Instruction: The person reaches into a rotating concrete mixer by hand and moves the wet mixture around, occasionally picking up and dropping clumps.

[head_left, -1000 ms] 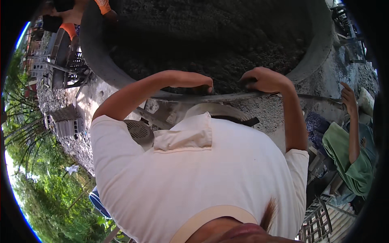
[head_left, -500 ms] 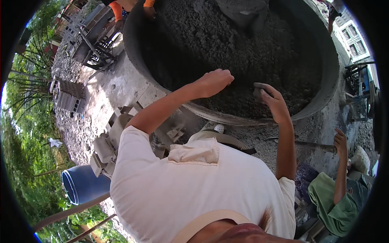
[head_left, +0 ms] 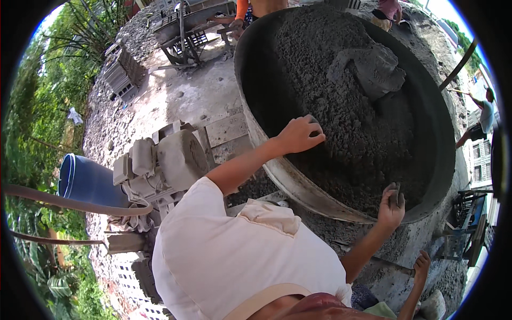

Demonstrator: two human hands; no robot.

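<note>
My left hand [head_left: 300,135] is over the near left rim of a large round metal mixing pan [head_left: 309,193]. Its fingers are curled in, and whatever may be inside them is hidden. Lower and to the right, my right hand [head_left: 391,209] hovers at the pan's near rim, its grey-smeared fingers bent and apart, with nothing visible between them. Damp grey concrete mix [head_left: 341,128] covers much of the pan's bottom. A mortar-caked mixer part [head_left: 373,72] stands up out of the mix.
A dusty motor [head_left: 184,154] adjoins the pan on the left, with a blue barrel [head_left: 90,178] beyond. Stacked hollow blocks [head_left: 122,74] stand far left. Another person's hand [head_left: 421,265] is at lower right. An orange-sleeved person [head_left: 242,9] and others are around the pan's far side.
The view has shifted, so the pan appears farther right and more of the motor shows. My hands have moved apart, the right one now lower beside the near rim.
</note>
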